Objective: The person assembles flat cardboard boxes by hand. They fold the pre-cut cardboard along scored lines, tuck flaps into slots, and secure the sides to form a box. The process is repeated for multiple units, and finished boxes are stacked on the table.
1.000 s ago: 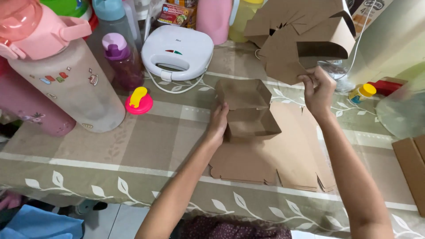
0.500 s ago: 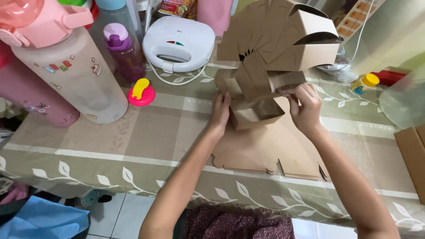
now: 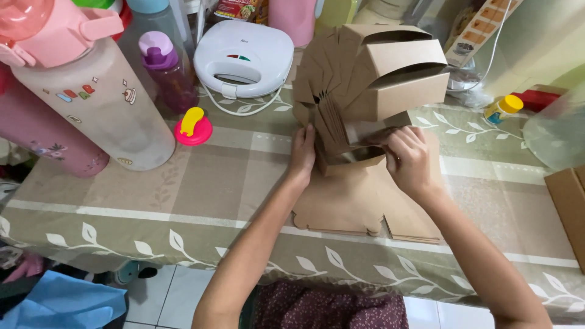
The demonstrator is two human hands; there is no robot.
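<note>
A small brown cardboard box (image 3: 352, 159) stands half folded on a stack of flat cardboard blanks (image 3: 353, 207). My left hand (image 3: 303, 152) presses against the box's left side. Gripping the right flap of the same box is my right hand (image 3: 408, 159). Just behind the box rises a curved stack of folded cardboard boxes (image 3: 378, 73), nested one in another and leaning over it. The inside of the box is mostly hidden by my fingers.
On the leaf-patterned tablecloth (image 3: 183, 195) stand a large pink-lidded bottle (image 3: 91, 91), a purple-capped bottle (image 3: 164, 70), a white sandwich maker (image 3: 244, 58) and a pink and yellow lid (image 3: 194, 127). At the right are a small yellow-capped bottle (image 3: 503, 109) and a cardboard piece (image 3: 570, 201).
My right hand came down from the tall box stack to the small box. The box now stands closer to the stack, with both hands on it.
</note>
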